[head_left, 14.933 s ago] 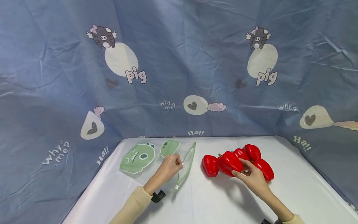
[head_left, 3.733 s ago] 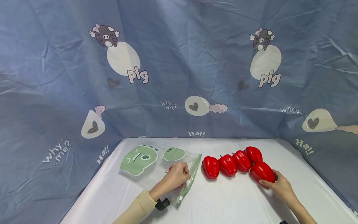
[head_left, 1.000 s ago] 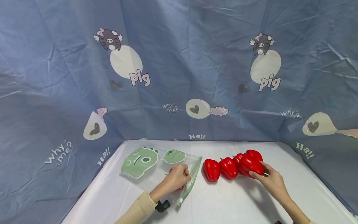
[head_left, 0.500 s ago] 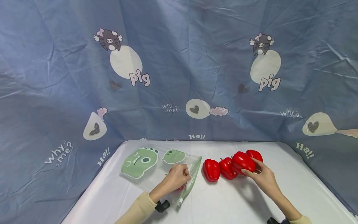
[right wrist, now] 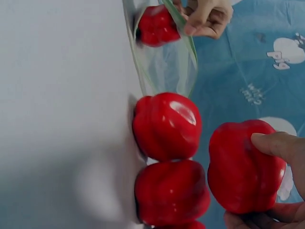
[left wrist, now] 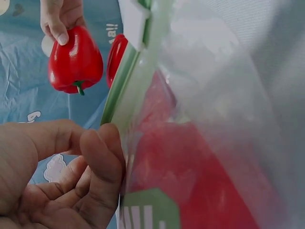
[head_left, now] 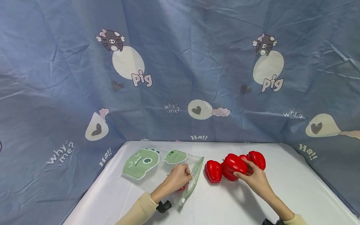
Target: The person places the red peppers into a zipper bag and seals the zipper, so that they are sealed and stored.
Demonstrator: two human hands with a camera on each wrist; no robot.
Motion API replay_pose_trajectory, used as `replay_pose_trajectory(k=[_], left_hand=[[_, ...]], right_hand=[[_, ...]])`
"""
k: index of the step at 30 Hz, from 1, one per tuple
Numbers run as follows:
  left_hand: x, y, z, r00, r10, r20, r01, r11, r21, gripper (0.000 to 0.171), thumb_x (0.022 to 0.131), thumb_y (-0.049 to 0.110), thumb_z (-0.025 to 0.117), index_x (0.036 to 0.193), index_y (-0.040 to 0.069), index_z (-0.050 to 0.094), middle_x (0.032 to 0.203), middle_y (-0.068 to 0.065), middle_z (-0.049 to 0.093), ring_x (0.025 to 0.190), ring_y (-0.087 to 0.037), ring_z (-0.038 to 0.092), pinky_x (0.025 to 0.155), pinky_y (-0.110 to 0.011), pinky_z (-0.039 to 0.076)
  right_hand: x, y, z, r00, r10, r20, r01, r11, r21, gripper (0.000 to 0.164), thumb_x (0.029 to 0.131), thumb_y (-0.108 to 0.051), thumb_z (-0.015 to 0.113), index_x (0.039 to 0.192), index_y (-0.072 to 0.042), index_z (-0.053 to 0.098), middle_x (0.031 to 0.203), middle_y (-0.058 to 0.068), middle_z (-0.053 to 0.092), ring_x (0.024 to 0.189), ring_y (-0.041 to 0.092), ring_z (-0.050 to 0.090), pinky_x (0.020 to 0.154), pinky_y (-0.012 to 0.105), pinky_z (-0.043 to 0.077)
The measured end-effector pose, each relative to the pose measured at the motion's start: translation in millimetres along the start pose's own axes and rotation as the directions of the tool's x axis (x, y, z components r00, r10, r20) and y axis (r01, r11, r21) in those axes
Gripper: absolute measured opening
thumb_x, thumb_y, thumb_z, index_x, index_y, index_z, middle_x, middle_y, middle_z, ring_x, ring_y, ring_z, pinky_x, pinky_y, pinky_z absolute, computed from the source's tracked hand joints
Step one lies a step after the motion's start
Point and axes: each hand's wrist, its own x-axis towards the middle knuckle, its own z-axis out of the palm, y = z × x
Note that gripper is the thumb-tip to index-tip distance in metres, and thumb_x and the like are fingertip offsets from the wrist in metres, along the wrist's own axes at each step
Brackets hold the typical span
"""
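Observation:
A clear zipper bag (head_left: 142, 164) with green cartoon prints and a green zip edge lies on the left of the table. My left hand (head_left: 177, 177) pinches the upper side of its mouth, holding it apart, as the right wrist view shows. Inside the bag is a red bell pepper (right wrist: 156, 26), mostly hidden by that hand in the head view. My right hand (head_left: 256, 180) grips another red bell pepper (head_left: 234, 167), thumb on the near side, raised in front of the row. In the left wrist view this pepper (left wrist: 76, 62) has its green stem toward the bag.
More red bell peppers stand in a row right of the bag; the leftmost pepper (head_left: 213, 171) is closest to its mouth, another pepper (head_left: 257, 160) at the far right end. A white cloth covers the table (head_left: 208, 206). A blue printed curtain (head_left: 174, 78) rises behind it.
My right hand has carried the pepper leftward from the row's right end. Since the oldest frame, a pepper has come to be inside the bag. My left hand keeps its hold.

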Motion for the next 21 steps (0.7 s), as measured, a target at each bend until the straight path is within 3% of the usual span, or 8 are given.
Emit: replay_pose_trajectory(k=[10, 21], left_hand=[[1.4, -0.6, 0.2, 1.0, -0.019, -0.022, 0.019, 1.0, -0.013, 0.008, 0.078, 0.004, 0.062, 0.074, 0.007, 0.056, 0.05, 0.006, 0.058, 0.036, 0.002, 0.046, 0.036, -0.017, 0.035], [1.5, -0.3, 1.5, 0.999, -0.03, -0.011, 0.029, 0.997, -0.064, 0.008, 0.079, 0.003, 0.061, 0.076, 0.006, 0.054, 0.053, -0.005, 0.063, 0.035, 0.0, 0.047, 0.034, -0.017, 0.034]], right_hand=[[-2, -12, 19, 1.0, -0.031, 0.004, 0.031, 0.999, 0.013, 0.073, 0.075, -0.031, 0.081, 0.135, -0.004, 0.05, 0.126, 0.019, 0.059, 0.105, 0.03, 0.061, 0.078, 0.033, 0.057], [-10, -22, 38, 0.998, -0.032, 0.053, 0.028, 0.997, 0.078, 0.073, 0.072, -0.03, 0.084, 0.134, -0.007, 0.052, 0.122, 0.014, 0.062, 0.098, 0.024, 0.063, 0.074, 0.026, 0.056]])
